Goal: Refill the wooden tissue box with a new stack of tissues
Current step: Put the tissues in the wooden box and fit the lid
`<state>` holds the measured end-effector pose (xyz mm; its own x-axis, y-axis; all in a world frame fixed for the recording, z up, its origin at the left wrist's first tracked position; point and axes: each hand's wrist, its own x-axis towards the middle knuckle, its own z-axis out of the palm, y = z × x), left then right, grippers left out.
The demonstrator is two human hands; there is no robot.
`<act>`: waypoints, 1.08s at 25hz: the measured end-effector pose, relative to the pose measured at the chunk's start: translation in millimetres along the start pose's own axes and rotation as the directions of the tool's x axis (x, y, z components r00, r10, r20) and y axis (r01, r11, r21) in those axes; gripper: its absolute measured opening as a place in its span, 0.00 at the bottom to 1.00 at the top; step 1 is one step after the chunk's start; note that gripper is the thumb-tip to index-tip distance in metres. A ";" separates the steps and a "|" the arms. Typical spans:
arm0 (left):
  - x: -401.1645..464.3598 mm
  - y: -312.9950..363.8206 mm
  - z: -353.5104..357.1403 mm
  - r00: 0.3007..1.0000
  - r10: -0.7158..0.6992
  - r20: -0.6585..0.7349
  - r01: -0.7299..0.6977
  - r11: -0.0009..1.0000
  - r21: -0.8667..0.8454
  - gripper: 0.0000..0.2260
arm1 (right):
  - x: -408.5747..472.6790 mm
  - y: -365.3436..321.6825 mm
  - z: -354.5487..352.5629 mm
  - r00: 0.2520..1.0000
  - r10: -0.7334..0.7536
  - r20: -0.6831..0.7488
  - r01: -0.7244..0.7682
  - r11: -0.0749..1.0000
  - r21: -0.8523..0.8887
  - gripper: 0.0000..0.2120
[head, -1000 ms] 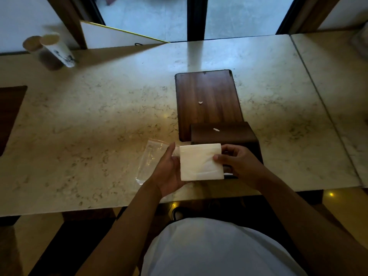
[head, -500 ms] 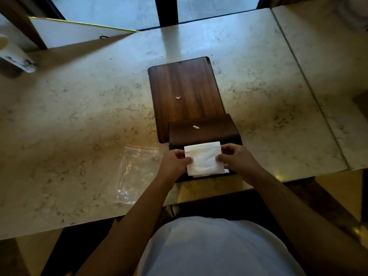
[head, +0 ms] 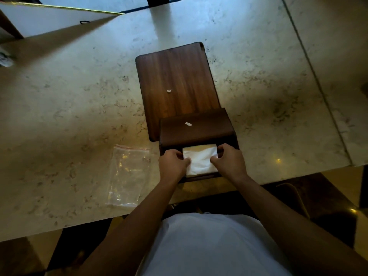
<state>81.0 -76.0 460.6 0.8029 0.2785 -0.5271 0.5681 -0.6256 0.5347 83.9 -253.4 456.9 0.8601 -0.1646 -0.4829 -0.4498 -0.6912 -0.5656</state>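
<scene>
A dark wooden tissue box (head: 196, 129) stands near the front edge of the marble table, its open side facing me. A white stack of tissues (head: 200, 159) lies inside the opening, between the box walls. My left hand (head: 173, 164) grips the stack's left edge and my right hand (head: 229, 161) grips its right edge. Behind the box lies a flat wooden panel (head: 175, 86) with a small white scrap on it. Another scrap sits on the box top.
An empty clear zip bag (head: 127, 174) lies left of the box on the marble table (head: 69, 116). A white board (head: 49, 18) leans at the far left. A seam to a second table runs along the right.
Both hands carried the tissue stack from above the table edge forward and down into the box opening. The camera tilted down and closer.
</scene>
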 end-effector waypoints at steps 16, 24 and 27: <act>4.6 -1.2 7.1 0.998 0.056 -0.021 -0.052 0.988 0.144 0.12 | 4.8 3.6 7.5 0.992 -0.112 -0.055 0.098 0.974 -0.206 0.09; 5.8 1.9 -42.2 0.931 0.246 -0.271 -0.249 0.968 0.026 0.09 | 11.2 -17.0 -37.9 0.920 -0.248 -0.304 0.235 0.969 -0.080 0.06; 34.2 1.7 -64.7 0.928 0.146 -0.342 -0.179 0.982 -0.065 0.12 | 39.2 -21.5 -56.5 0.930 -0.163 -0.329 0.176 0.984 0.008 0.08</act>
<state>121.2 -20.4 486.2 0.8902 0.4164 -0.1847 0.4259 -0.6169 0.6619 140.9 -284.8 487.9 0.9526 -0.2716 -0.1368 -0.2935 -0.7034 -0.6474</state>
